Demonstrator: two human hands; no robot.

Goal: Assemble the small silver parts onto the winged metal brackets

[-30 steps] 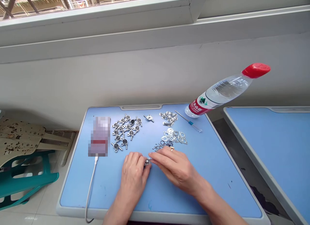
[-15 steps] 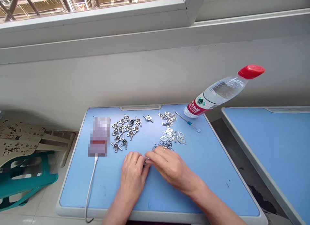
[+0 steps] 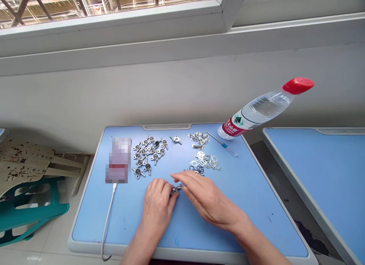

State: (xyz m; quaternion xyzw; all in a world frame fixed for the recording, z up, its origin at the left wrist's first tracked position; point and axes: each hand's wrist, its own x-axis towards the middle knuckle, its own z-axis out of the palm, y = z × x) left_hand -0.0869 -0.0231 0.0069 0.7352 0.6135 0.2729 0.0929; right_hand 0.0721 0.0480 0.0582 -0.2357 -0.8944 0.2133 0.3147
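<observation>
Near the middle of the blue table, my left hand (image 3: 157, 201) pinches a small metal valve-like fitting (image 3: 175, 189) between thumb and fingers. Part of the fitting is covered by those fingers. My right hand (image 3: 207, 198) is just to its right, fingers stretched out and thumb apart, with nothing visible in it. Black rubber rings (image 3: 200, 169) lie behind the right hand, partly hidden by it. Beyond them are flat oval metal plates (image 3: 213, 163) and a pile of small metal levers (image 3: 199, 139). Several similar fittings with black centres (image 3: 143, 152) are grouped to the left; one fitting (image 3: 176, 140) lies apart.
A thin screwdriver (image 3: 224, 146) lies by an upright water bottle (image 3: 256, 112) with a red cap. At left is a blurred phone (image 3: 119, 160) with a white cable (image 3: 107, 219). A wall (image 3: 128, 94) rises behind the table; a teal stool (image 3: 54, 210) stands left.
My right hand has drawn away to the right from the fitting and its fingers have straightened. The fitting now shows more, still in my left hand. The view has shifted slightly.
</observation>
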